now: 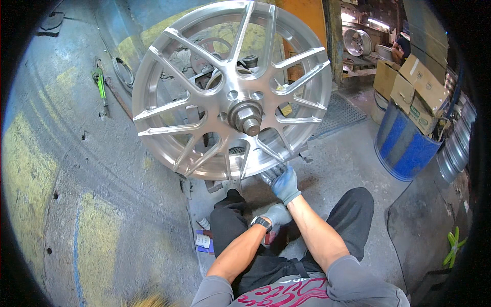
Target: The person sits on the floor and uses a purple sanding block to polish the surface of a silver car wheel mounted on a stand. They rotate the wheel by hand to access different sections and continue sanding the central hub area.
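Observation:
A large silver alloy wheel (240, 84) with many split spokes stands in front of me, fixed by a big nut on a threaded shaft (250, 125) through its hub. My right hand (285, 185), in a blue glove, is at the wheel's lower edge, its fingers closed and dark grey at the tips. What they grip is too hard to make out. Lower, between my knees, my left hand (278, 214) wears a grey glove, with a black watch (262, 223) at the wrist. It is curled closed, and whatever lies inside is hidden.
Green-handled locking pliers (99, 84) lie to the left by a metal ring (123, 72). At the right stands a blue drum (406, 138) topped with cardboard boxes (417, 87), beside stacked rims (458, 140). A small box (204, 240) sits by my left leg. Another person (402, 47) is far back.

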### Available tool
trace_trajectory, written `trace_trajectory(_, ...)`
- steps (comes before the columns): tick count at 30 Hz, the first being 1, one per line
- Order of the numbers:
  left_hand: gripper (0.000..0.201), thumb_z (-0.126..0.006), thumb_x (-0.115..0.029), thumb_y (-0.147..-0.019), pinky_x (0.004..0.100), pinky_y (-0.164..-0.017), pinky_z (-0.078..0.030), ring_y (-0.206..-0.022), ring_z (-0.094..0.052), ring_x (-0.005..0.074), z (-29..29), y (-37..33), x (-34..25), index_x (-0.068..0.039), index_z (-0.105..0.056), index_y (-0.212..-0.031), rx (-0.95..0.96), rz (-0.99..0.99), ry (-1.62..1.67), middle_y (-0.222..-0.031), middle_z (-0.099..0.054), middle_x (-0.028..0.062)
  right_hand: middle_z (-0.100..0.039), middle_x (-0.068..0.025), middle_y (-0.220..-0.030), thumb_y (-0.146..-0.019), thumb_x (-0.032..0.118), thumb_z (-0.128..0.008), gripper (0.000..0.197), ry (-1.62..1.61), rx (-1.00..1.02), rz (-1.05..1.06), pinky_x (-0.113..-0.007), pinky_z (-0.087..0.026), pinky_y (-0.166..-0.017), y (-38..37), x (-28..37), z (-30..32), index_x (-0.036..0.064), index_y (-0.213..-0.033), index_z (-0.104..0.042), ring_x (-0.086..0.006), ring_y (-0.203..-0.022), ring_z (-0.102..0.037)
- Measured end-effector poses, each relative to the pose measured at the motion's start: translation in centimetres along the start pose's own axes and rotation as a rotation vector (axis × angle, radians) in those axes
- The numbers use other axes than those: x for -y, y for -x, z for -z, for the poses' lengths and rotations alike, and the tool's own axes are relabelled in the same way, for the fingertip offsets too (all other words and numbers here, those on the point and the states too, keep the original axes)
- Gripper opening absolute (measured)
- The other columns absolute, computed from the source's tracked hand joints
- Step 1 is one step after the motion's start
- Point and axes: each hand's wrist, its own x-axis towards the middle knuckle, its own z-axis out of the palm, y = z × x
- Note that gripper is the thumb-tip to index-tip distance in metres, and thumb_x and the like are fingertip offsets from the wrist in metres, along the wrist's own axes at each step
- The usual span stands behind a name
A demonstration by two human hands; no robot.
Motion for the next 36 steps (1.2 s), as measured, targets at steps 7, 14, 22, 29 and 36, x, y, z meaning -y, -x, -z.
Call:
trace_trajectory(7, 0.042, -0.062, -0.042, -0.092, 0.0441, -0.103, -0.045, -0.122, -0.059, 0.0360, 2.2, 1.4, -2.6, -0.011, -0.069, -0.119, 0.043, 0.069, 0.124, -0.130, -0.064, 0.0213, -0.056, -0.0162, -0.132, -0.104, 0.052, -0.038, 0.052, -0.059, -0.060, -0.004, -0.062, -0.039, -0.108, -0.2, -0.8, 0.7, 0.0084, -0.130, -0.049, -0.0380, -0.128, -0.052)
trace_trajectory(14, 0.041, -0.053, -0.041, -0.095, 0.0438, -0.101, -0.047, -0.120, -0.060, 0.0366, 1.6, 0.9, -1.7, -0.014, -0.069, -0.121, 0.048, 0.116, 0.073, -0.129, -0.064, 0.0184, -0.057, -0.0170, -0.128, -0.104, 0.054, -0.036, 0.054, 0.020, -0.006, -0.065, -0.062, -0.039, -0.106, -0.3, -0.7, 0.8, 0.0084, -0.129, -0.050, -0.0391, -0.123, -0.054)
trace_trajectory(22, 0.040, -0.055, -0.023, -0.088, 0.0488, -0.097, -0.048, -0.114, -0.062, 0.0430, 4.6, 1.6, -5.2, 0.000, -0.061, -0.121, 0.008, 0.140, 0.101, -0.119, -0.065, 0.0277, -0.057, -0.0149, -0.106, -0.101, 0.059, -0.038, 0.054, 0.201, -0.032, 0.179, -0.061, -0.043, -0.099, -1.7, 10.5, 2.4, 0.0084, -0.115, -0.050, -0.0380, -0.102, -0.058)
trace_trajectory(29, 0.037, -0.058, -0.023, -0.087, 0.0472, -0.097, -0.049, -0.114, -0.063, 0.0411, 5.3, 2.0, -5.6, -0.003, -0.064, -0.118, 0.012, 0.156, 0.159, -0.120, -0.067, 0.0245, -0.053, -0.0011, -0.085, -0.098, 0.060, -0.050, 0.045, 0.535, 0.090, 0.537, -0.036, -0.044, -0.070, -0.3, 23.0, -8.3, 0.0148, -0.100, -0.057, -0.0188, -0.077, -0.051)
trace_trajectory(36, 0.035, -0.056, -0.023, -0.087, 0.0489, -0.096, -0.049, -0.111, -0.063, 0.0420, 5.1, 2.3, -5.3, -0.004, -0.063, -0.116, -0.032, 0.107, 0.140, -0.116, -0.067, 0.0245, -0.058, 0.0058, -0.082, -0.104, 0.054, -0.043, 0.053, 0.850, 0.222, 0.897, -0.023, -0.035, -0.059, 1.9, 27.3, -20.6, 0.0068, -0.112, -0.066, -0.0052, -0.069, -0.047)
